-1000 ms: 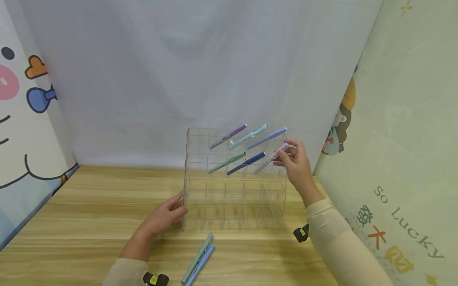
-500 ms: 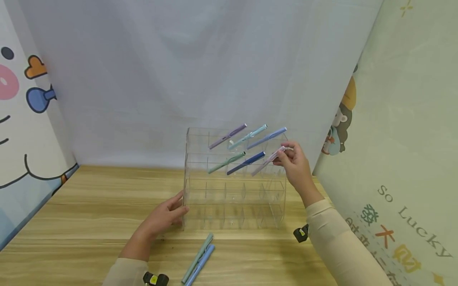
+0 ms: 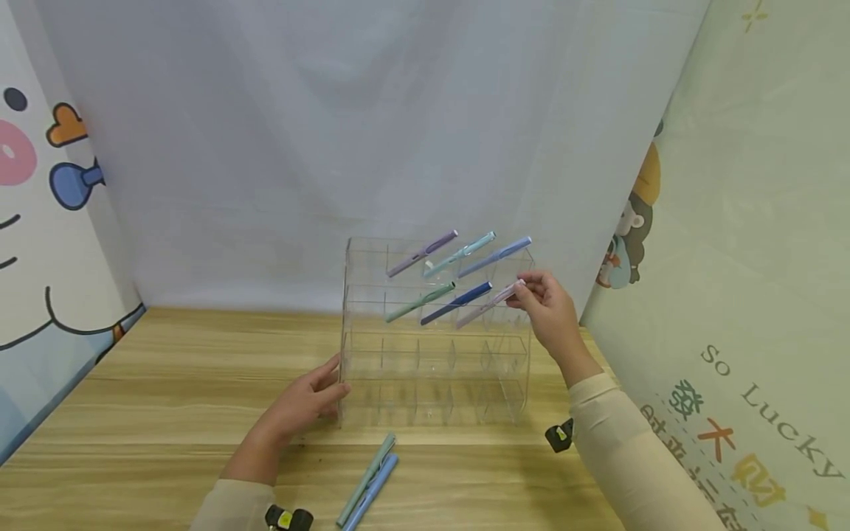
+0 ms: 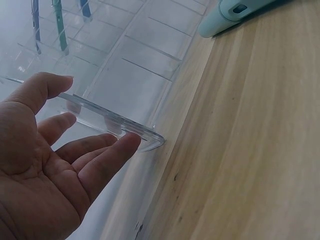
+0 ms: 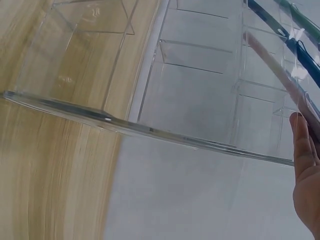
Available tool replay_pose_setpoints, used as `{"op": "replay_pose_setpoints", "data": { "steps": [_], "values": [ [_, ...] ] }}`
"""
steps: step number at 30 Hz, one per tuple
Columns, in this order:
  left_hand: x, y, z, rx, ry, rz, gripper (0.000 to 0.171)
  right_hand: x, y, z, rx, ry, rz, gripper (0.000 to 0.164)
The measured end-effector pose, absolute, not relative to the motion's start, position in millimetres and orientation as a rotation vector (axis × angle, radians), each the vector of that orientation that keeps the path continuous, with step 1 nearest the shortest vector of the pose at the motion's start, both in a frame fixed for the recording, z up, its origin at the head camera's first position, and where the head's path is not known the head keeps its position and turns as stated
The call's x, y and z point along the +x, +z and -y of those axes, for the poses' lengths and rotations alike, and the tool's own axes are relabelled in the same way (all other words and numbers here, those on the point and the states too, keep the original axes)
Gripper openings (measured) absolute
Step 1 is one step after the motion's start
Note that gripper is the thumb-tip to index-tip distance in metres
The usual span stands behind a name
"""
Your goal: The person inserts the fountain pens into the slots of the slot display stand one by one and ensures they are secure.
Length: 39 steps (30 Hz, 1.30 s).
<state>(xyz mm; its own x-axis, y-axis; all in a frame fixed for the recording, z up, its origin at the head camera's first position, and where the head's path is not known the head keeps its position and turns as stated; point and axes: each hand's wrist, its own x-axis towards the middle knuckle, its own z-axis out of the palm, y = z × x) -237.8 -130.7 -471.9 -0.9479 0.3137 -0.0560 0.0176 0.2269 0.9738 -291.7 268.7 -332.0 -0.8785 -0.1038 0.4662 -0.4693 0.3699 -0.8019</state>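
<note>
Shifted slightly left and down, the pale pink pen (image 3: 490, 304) is pinched near its upper end by my right hand (image 3: 548, 306) at tier 2, toward the right edge of the clear rack (image 3: 434, 360), whose left edge my left hand (image 3: 307, 400) holds; presumably light, stiff and slippery, it suits that upper-end hold.

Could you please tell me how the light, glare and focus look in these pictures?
Head view: soft, even light, with a dim shadow on the table beside the right sleeve; left wrist view: the green pen looks slightly soft; right wrist view: white glare near the pink pen, which looks soft, and pale highlights along the edge of the clear rack.
</note>
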Motion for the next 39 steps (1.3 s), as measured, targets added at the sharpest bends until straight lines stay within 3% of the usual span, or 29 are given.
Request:
{"op": "replay_pose_setpoints", "data": {
  "steps": [27,39],
  "values": [
    [-239.0,-475.0,130.1,0.309,1.766,-2.276,0.081,-273.5,-324.9,-263.1,0.484,1.388,2.348,0.029],
    [-239.8,-474.5,130.8,0.331,1.771,-2.269,0.079,-259.1,-326.3,-260.9,0.537,1.518,2.149,0.042]
  ]
}}
